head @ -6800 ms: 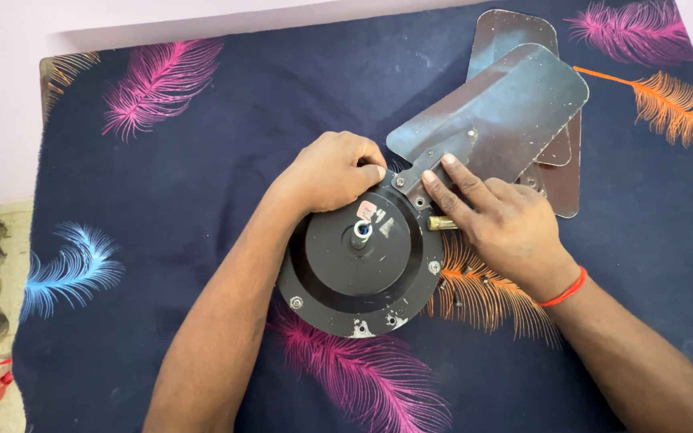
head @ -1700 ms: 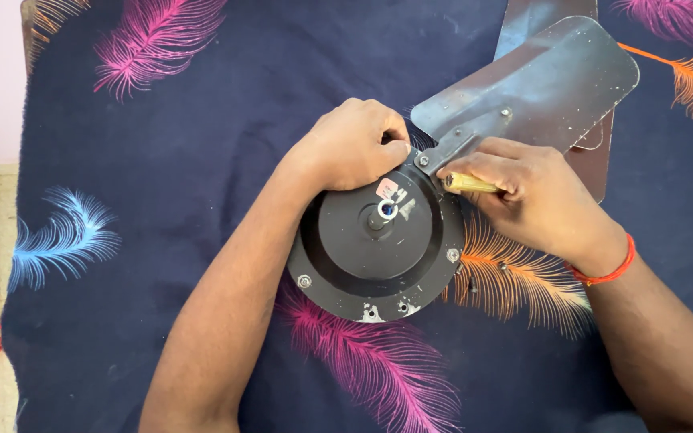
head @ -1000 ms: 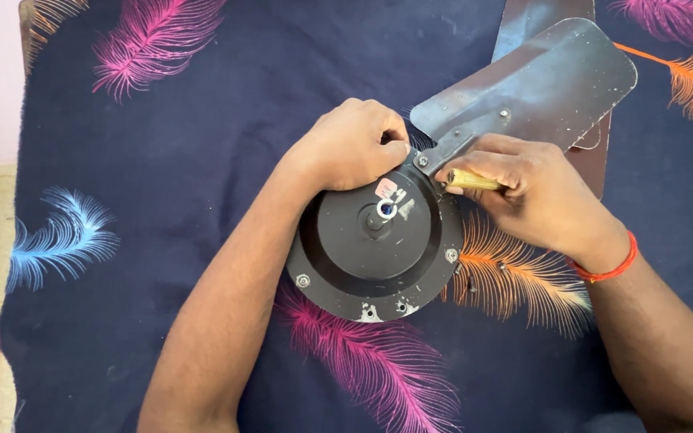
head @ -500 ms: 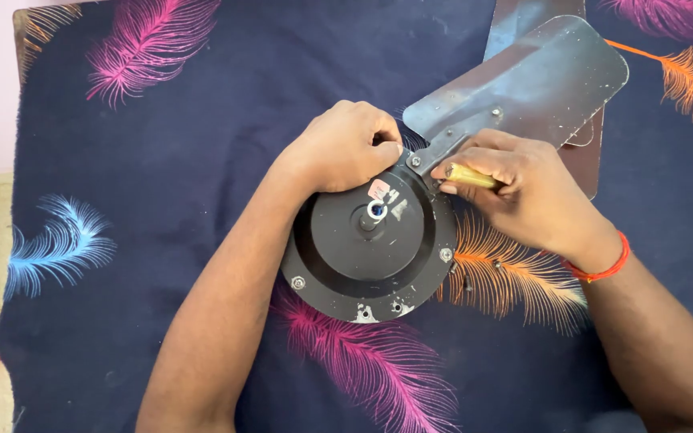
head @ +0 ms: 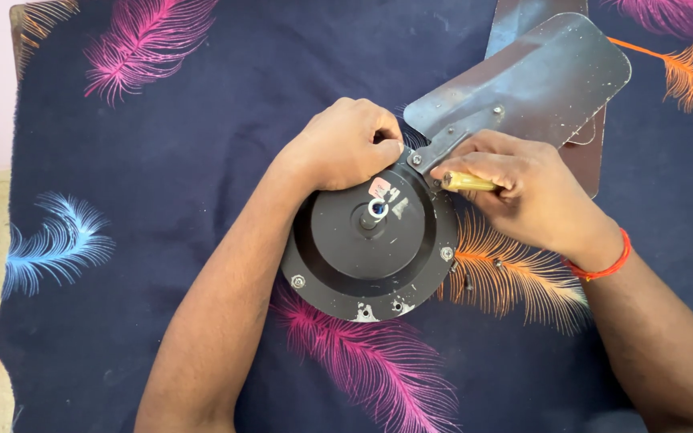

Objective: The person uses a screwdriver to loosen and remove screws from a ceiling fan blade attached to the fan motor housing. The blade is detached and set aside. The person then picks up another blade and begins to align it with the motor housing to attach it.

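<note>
Motor (head: 366, 244): black round housing, flat on the feathered cloth (head: 162, 160), between your forearms.
Left hand (head: 342, 144): your fingers curl closed over the motor's far rim, pressing it; fingertips tucked under, hard to make out.
Right hand (head: 523, 188): closed around a yellow handle (head: 467, 182), its tip at the blade bracket beside the rim; the tool's working end is hidden.
Blade (head: 523, 84): grey metal, bracket on the motor's rim, lying over more blades (head: 587, 160), mostly covered and cut off at the top edge.
</note>
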